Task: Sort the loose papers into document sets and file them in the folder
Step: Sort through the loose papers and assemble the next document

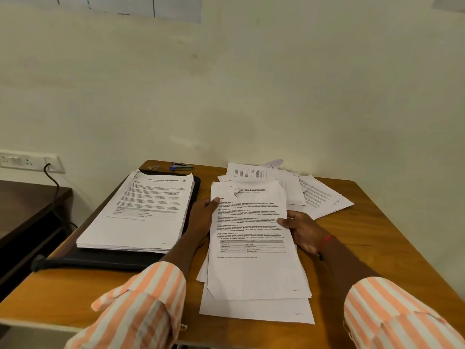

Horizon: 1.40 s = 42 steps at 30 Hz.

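A thin document set [251, 230] is held over the middle of the tabletop [377, 235], pinched at its left edge by the left hand [201, 217] and at its right edge by the right hand [302, 230], thumbs on top. The sheets are judged light, limp and apt to slide apart, so both long edges are best gripped. A sorted stack [141, 210] is carried by the black folder [100, 260] at the left edge; loose papers [319, 195] are scattered toward the far right corner.
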### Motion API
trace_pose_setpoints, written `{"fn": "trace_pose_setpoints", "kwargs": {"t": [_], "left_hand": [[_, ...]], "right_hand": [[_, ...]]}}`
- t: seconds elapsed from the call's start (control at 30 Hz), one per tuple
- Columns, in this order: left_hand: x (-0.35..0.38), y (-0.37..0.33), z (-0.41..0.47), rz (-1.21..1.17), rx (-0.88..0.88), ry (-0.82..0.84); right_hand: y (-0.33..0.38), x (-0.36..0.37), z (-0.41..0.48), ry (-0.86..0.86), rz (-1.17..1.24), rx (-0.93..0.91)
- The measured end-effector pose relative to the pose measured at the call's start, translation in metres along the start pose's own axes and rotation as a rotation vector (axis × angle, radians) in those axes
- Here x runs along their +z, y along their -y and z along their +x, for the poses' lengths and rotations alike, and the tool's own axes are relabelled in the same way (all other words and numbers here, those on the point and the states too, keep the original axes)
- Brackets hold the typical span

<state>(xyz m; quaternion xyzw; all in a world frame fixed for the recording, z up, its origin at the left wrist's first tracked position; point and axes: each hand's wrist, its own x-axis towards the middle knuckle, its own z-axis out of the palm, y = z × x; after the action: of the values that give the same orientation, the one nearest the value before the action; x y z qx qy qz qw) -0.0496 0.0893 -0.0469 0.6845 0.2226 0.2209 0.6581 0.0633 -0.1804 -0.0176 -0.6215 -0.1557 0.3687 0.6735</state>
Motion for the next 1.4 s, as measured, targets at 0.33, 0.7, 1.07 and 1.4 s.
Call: {"fn": "trace_pose_setpoints", "kwargs": {"t": [0.33, 0.7, 1.07, 1.4], "left_hand": [[0.003, 0.002, -0.002, 0.056, 0.003, 0.000], [0.007, -0.001, -0.002, 0.139, 0.029, 0.014], [0.010, 0.007, 0.002, 0.235, 0.051, 0.020], [0.012, 0.002, -0.001, 0.222, 0.054, 0.007]], "right_hand": [[0.009, -0.010, 0.035, -0.480, -0.265, -0.122], [0.043, -0.017, 0.120, -0.634, -0.947, -0.132], [0.046, -0.003, 0.150, -0.685, -1.059, 0.126], [0.047, 0.003, 0.147, -0.698, -1.069, 0.137]]}}
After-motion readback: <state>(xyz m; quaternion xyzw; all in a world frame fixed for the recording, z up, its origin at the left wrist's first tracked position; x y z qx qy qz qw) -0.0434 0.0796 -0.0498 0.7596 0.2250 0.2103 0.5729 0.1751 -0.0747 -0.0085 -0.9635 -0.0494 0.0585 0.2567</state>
